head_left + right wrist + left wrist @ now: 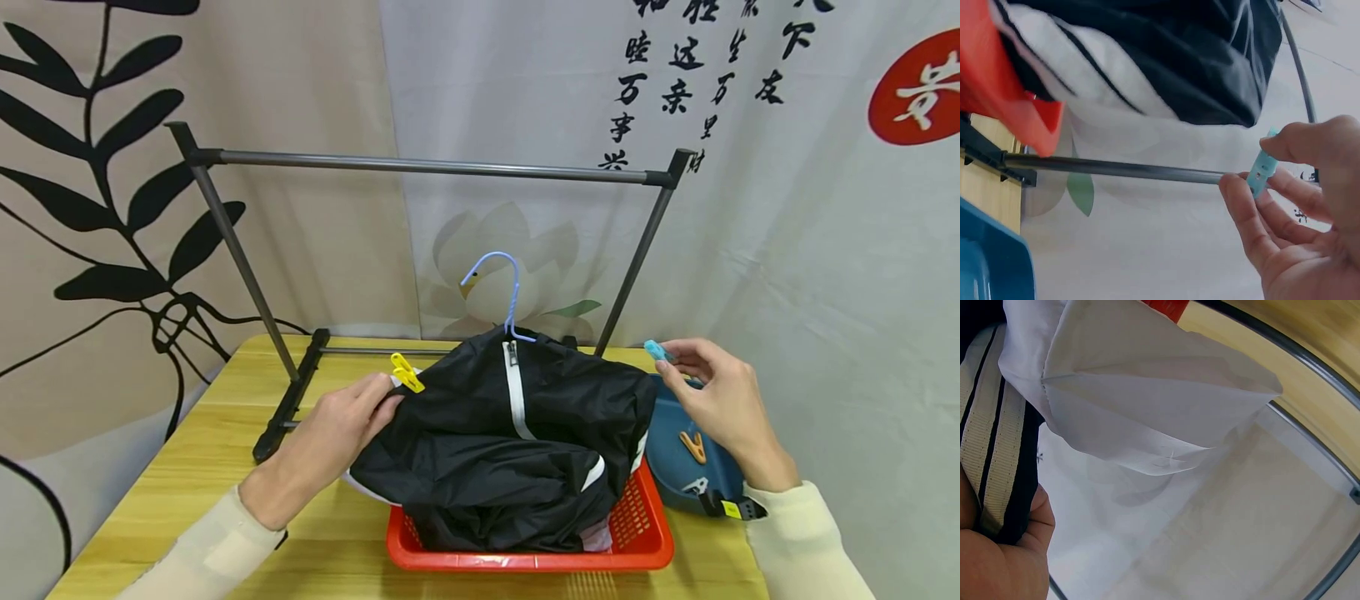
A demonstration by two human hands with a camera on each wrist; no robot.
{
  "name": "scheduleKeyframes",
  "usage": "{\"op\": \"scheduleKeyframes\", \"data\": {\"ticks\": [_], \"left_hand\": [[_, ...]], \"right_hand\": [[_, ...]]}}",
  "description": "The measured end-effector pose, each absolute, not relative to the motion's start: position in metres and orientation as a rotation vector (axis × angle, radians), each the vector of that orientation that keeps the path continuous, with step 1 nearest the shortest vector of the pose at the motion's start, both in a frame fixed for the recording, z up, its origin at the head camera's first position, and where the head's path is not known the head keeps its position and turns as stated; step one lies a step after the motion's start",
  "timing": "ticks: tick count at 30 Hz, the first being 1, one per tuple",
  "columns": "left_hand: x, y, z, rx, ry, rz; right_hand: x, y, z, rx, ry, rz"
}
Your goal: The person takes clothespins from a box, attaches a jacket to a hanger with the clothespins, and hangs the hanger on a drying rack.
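Observation:
A black zip jacket [480, 467] hangs on a light blue hanger [513, 292], its lower part over a red basket [660, 533]. My left hand [330, 433] grips the jacket at its left shoulder, beside a yellow clothespin [406, 372] that is on the fabric there. In the left wrist view, the left hand [1007, 562] holds a striped trim [991, 431], and pale lining [1147, 400] spreads beside it. My right hand [720, 400] pinches a light blue clothespin [1262, 167] between thumb and fingers, to the right of the jacket and apart from it.
Behind the jacket stands a grey metal rack [435, 164] with a top bar. At the right, a blue tray [667, 450] holds an orange clothespin [693, 447] and a grey-white clothespin [696, 485]. All stand on a wooden table [337, 533] before a printed curtain [810, 225].

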State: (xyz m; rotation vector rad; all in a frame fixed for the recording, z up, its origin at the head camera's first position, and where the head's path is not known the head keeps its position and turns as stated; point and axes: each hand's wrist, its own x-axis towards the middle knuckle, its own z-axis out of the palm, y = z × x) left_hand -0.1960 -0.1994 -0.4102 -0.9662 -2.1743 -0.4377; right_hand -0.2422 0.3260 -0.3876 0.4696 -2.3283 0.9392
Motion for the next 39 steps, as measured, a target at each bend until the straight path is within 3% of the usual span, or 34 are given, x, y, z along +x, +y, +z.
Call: {"op": "scheduleKeyframes", "data": {"ticks": [39], "left_hand": [[-0.197,-0.197,-0.411,-0.963,-2.169,-0.442]], "right_hand": [[-0.225,0.297,-0.364,0.650,-2.100,1.206]]}}
